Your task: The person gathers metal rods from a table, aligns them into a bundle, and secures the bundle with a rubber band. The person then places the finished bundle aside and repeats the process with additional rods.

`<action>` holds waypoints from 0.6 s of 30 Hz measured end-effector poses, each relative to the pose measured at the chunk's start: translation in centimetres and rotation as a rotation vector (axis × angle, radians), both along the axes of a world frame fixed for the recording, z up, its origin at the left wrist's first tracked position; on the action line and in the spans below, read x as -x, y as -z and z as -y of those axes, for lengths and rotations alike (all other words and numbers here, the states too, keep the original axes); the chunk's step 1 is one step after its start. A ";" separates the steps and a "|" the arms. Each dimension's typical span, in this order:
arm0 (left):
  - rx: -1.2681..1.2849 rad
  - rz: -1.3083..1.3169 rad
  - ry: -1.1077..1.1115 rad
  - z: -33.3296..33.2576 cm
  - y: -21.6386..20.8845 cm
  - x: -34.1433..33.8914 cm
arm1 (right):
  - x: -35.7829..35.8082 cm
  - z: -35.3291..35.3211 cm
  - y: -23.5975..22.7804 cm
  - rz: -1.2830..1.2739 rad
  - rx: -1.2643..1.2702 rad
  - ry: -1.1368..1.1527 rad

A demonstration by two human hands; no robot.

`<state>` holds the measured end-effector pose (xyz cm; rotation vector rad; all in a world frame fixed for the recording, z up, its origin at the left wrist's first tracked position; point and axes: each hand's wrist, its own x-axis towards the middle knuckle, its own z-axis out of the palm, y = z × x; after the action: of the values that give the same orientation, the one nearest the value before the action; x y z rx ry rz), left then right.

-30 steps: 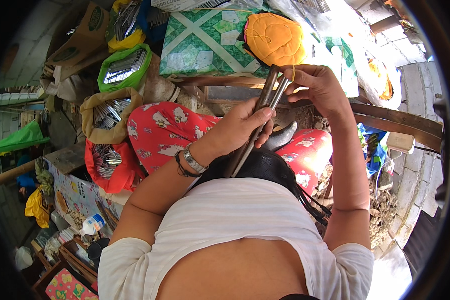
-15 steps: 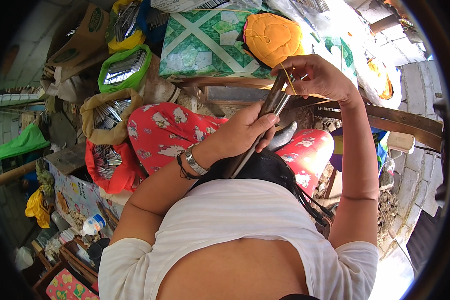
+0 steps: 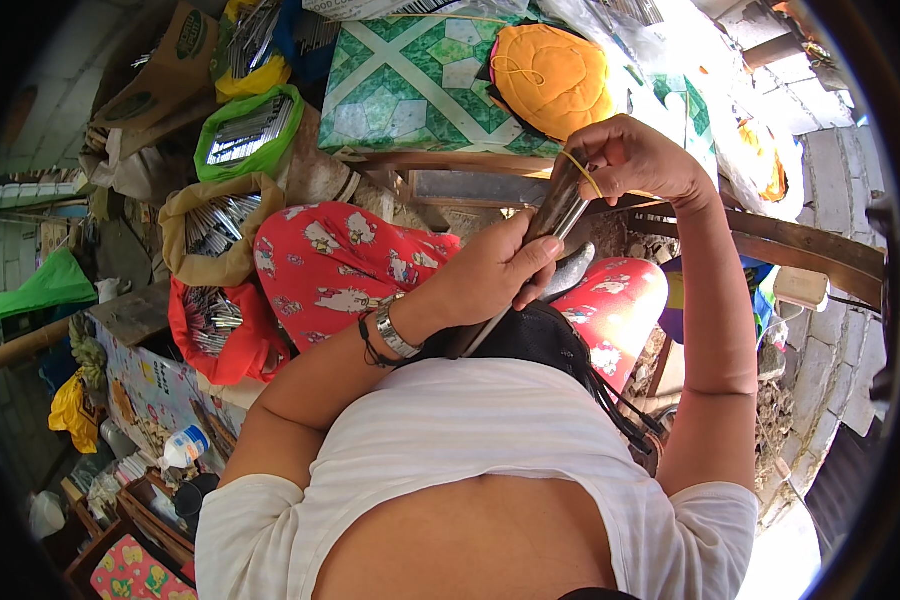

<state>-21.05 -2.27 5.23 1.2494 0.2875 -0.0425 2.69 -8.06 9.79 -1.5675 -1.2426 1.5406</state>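
My left hand is closed around a dark stick and a thin shiny metal rod lying along it. Both slant over my lap, their lower ends near a black pouch at my waist. At the upper end, my right hand pinches a thin yellow band, which looks like a rubber band. The band passes over the top of the stick; whether it loops fully around is hidden.
Ahead stands a table with a green patterned cover, bearing an orange round cushion with a yellow loop on it. To the left are a green bag, a tan bag and a red bag, holding many thin metal rods.
My right hand has shifted slightly right and down, and the yellow band now lies across the top of the stick. The stick's upper end has tilted a little rightward.
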 end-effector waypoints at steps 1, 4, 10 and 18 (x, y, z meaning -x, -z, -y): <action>-0.003 0.003 0.000 0.0 0.0 0.0 | 0.0 0.0 0.0 0.010 0.015 0.006; 0.022 0.012 -0.028 0.1 0.0 0.2 | -0.1 0.2 0.2 -0.050 0.018 -0.007; 0.031 -0.003 -0.081 0.4 0.1 0.4 | 0.5 1.9 1.4 -0.120 -0.049 0.141; 0.174 0.008 -0.200 0.2 1.0 1.0 | 2.0 4.1 2.2 -0.138 -0.233 0.290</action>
<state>-22.06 -2.42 4.22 1.0430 0.3924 0.1075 0.68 -12.17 7.64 -1.3956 -1.0269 1.2493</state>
